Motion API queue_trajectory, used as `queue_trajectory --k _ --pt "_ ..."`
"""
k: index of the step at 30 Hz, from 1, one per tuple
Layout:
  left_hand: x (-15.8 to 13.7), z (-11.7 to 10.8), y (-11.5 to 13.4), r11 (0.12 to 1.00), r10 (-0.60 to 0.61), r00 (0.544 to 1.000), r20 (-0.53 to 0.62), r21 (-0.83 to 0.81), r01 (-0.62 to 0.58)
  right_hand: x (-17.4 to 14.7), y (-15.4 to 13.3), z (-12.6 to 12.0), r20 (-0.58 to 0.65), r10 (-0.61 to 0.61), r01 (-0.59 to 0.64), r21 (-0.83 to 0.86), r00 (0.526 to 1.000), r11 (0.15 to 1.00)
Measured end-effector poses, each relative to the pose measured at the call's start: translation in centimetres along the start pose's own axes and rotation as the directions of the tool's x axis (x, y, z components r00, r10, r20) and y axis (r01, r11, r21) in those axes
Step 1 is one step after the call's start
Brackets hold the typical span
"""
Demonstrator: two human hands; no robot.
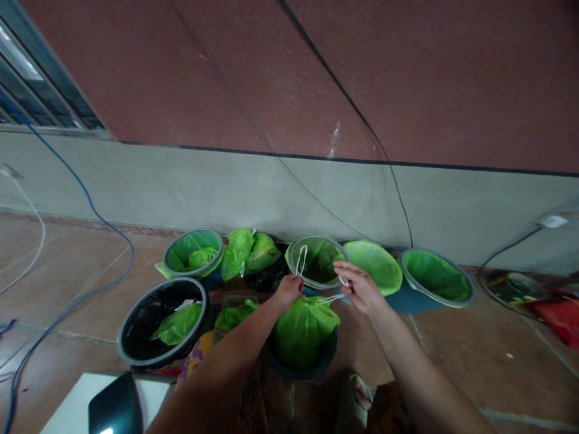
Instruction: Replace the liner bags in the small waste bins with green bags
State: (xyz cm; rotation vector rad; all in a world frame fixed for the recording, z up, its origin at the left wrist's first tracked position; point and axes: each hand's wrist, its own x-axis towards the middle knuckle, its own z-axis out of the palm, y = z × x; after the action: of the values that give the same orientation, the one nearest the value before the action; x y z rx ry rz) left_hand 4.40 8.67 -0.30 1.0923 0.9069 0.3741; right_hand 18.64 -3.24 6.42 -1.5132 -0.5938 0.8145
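Note:
A green drawstring bag [304, 334], its top gathered, sits in a dark bin [328, 355] in front of me. White drawstrings [330, 298] run from its neck to both hands. My left hand [289, 289] is closed on one string, with a white loop [302, 256] rising above the fingers. To the right, my right hand [357, 283] pinches the other string. Just behind the hands stands a grey-rimmed bin [296, 241] with a green liner.
More green-lined bins stand along the wall [194, 235], [470, 295]. Tied green bags [253, 253] lie between bins. A black-lined bin [122, 337] holds a green bag. A blue cable [90, 202] crosses the floor at left; red items [558, 316] lie at right.

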Motion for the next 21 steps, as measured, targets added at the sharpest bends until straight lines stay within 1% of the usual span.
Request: queue_trajectory --k 1,2,3,4,5,6,7,8,9,10,11,12,14,16,19,21 --pt "-0.1 0.0 0.0 1.000 0.002 1.000 0.001 0.015 -0.002 0.0 0.4 0.0 -0.005 -0.022 0.020 -0.184 1.000 0.983" --pt "-0.1 0.0 0.1 0.999 0.008 1.000 -0.001 0.039 -0.008 -0.1 0.8 0.0 0.007 -0.048 0.047 -0.386 0.999 0.921" --pt "-0.2 0.0 0.1 0.997 0.017 1.000 -0.005 0.071 -0.017 -0.3 1.1 0.0 0.046 -0.065 0.079 -0.570 0.997 0.818" --pt "-0.3 0.0 0.2 0.994 0.025 1.000 -0.007 0.106 -0.024 -0.5 1.4 0.1 0.110 -0.056 0.118 -0.714 0.992 0.690" --pt "-0.4 0.0 0.2 0.990 0.033 0.999 -0.005 0.139 -0.032 -0.9 1.7 0.2 0.172 -0.012 0.150 -0.817 0.985 0.557" --pt "-0.5 0.0 0.3 0.985 0.041 0.999 0.001 0.169 -0.040 -1.3 1.8 0.3 0.215 0.053 0.171 -0.884 0.975 0.434" --pt "-0.6 -0.1 0.3 0.979 0.047 0.999 0.011 0.200 -0.048 -1.8 1.9 0.5 0.228 0.121 0.177 -0.927 0.966 0.330" --pt "-0.7 -0.1 0.4 0.972 0.049 0.999 0.022 0.230 -0.053 -2.2 1.9 0.7 0.218 0.178 0.172 -0.955 0.960 0.244" --pt "-0.7 -0.1 0.4 0.965 0.048 0.998 0.032 0.258 -0.055 -2.5 1.9 0.9 0.205 0.215 0.167 -0.969 0.955 0.183" --pt "-0.8 -0.1 0.4 0.957 0.046 0.998 0.039 0.283 -0.055 -2.7 1.8 1.1 0.208 0.235 0.175 -0.972 0.949 0.157" --pt "-0.9 -0.2 0.4 0.951 0.043 0.998 0.044 0.304 -0.054 -2.8 1.7 1.2 0.237 0.244 0.198 -0.965 0.940 0.173" --pt "-0.9 -0.2 0.4 0.947 0.038 0.998 0.050 0.318 -0.052 -2.8 1.6 1.3 0.288 0.241 0.235 -0.945 0.927 0.227" --pt "-1.0 -0.2 0.4 0.945 0.029 0.998 0.062 0.325 -0.048 -2.6 1.3 1.4 0.393 0.194 0.300 -0.875 0.899 0.381" --pt "-1.1 -0.1 0.4 0.943 0.020 0.995 0.094 0.329 -0.050 -2.2 1.1 1.6 0.436 0.131 0.312 -0.795 0.890 0.521" --pt "-1.3 0.0 0.4 0.942 0.032 0.980 0.199 0.323 -0.096 -1.8 0.9 2.0 0.457 0.076 0.292 -0.678 0.886 0.674" --pt "-1.3 0.0 0.5 0.939 0.041 0.955 0.294 0.315 -0.137 -1.6 0.9 2.4 0.487 0.054 0.284 -0.591 0.872 0.755"
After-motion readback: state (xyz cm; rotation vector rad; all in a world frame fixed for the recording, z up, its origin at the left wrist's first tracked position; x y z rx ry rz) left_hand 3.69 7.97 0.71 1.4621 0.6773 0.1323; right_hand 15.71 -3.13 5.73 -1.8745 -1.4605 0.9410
